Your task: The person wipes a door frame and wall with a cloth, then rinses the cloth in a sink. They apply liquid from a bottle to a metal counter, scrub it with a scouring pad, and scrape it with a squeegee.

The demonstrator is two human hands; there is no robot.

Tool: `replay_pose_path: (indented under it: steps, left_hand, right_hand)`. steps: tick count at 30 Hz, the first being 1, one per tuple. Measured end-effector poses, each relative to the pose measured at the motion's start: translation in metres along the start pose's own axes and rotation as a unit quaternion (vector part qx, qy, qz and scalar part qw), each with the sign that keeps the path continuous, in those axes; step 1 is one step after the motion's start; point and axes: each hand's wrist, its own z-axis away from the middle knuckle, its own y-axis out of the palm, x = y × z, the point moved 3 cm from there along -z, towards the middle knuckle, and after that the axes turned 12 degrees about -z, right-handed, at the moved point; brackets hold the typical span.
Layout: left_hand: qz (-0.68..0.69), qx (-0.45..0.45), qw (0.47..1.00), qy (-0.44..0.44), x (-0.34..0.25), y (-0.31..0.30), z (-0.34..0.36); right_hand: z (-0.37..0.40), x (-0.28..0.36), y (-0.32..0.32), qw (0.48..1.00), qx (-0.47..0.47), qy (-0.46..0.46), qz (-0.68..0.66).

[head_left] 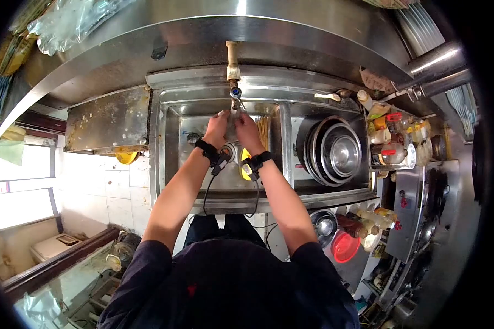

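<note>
Both my hands are over the left basin of a steel sink [170,148], right below the tap [236,93]. My left hand [218,129] and my right hand [248,134] come together at the spout, fingers closed. Something pale lies between their fingertips; what it is I cannot make out. Behind my right hand stands a bundle of thin wooden sticks [264,130]. A yellow object [245,166] lies in the basin beside my right wrist, partly covered by the wrist strap. Left of my left hand is a small dark metal item [192,137].
Nested steel bowls [343,155] fill the right basin. Bottles and jars [392,140] crowd the right side, with a red bowl [346,246] lower down. A stained steel surface [108,120] adjoins the sink's left. Cables hang from both wrist straps.
</note>
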Motion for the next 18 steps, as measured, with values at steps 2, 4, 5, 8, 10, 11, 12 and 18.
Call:
replay_pose_path:
  steps: [2,4,5,8,10,11,12,18]
  left_hand:
    - [-0.042,-0.014,0.998,0.047,0.007,0.002,-0.009]
    - [-0.097,-0.064,0.991,0.065,0.002,-0.002,-0.01]
    - [-0.102,-0.046,0.989,0.102,0.002,-0.003,-0.017]
    - [-0.066,-0.008,0.99,0.122,-0.004,0.0,-0.012]
    - [-0.026,0.018,0.994,0.107,-0.008,0.005,-0.009]
    - [-0.204,-0.085,0.968,0.117,-0.006,-0.003,-0.016]
    - [-0.374,-0.184,0.901,0.119,-0.005,-0.012,-0.021]
    - [-0.041,-0.043,0.998,0.012,-0.028,0.012,0.036]
  right_hand:
    - [0.001,0.006,-0.009,0.998,-0.019,-0.014,0.05]
    - [0.001,0.0,-0.005,0.973,-0.074,-0.114,0.187]
    - [-0.004,-0.014,-0.003,0.978,-0.041,-0.13,0.16]
    - [-0.003,-0.021,0.005,0.992,0.045,-0.093,-0.074]
    - [-0.006,-0.025,0.007,0.957,0.091,-0.032,-0.275]
    - [-0.014,-0.031,0.007,0.984,0.048,-0.024,-0.171]
    - [-0.02,-0.038,0.006,0.998,0.005,-0.017,-0.065]
    - [-0.005,-0.003,0.011,0.988,-0.091,-0.023,-0.122]
